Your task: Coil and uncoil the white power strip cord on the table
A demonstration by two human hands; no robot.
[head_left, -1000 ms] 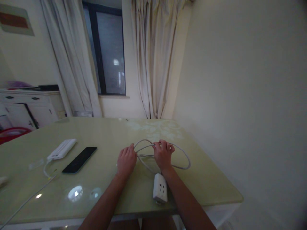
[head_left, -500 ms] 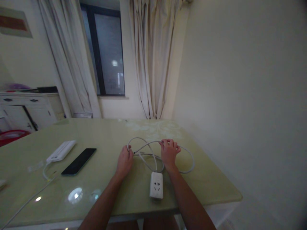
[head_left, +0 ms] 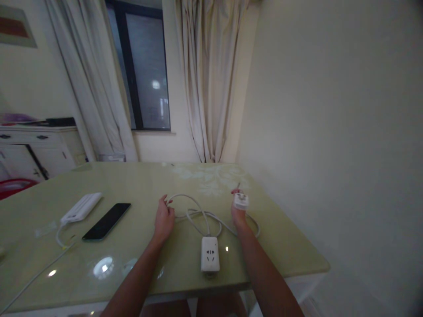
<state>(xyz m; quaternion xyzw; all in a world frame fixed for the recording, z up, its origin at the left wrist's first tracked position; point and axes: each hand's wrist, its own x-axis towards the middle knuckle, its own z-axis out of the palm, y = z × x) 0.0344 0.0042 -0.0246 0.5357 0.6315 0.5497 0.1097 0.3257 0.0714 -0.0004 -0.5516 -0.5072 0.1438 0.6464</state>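
A white extension socket [head_left: 210, 255] rests near the table's front edge, its outlet face up. From it a pale cord [head_left: 220, 219] runs in loose loops between my hands. My left hand [head_left: 164, 223] is closed on the cord at the left side of the loops. On the right, my right hand [head_left: 237, 216] is raised a little and holds the cord's white plug [head_left: 241, 200], whose front faces me. A short piece of cord shows above these fingers, which are partly hidden behind the plug.
A black phone [head_left: 106, 221] lies on the glossy green table [head_left: 139, 185] at the left. Beyond it is a white power strip or adapter-like block [head_left: 81, 208] with a thin cable [head_left: 36, 278] reaching the front left. A wall [head_left: 317, 145] borders the right side.
My right hand has turned and now shows the plug, which was not visible before. A cord loop between the hands has come apart. My left hand has shifted slightly left with the cord.
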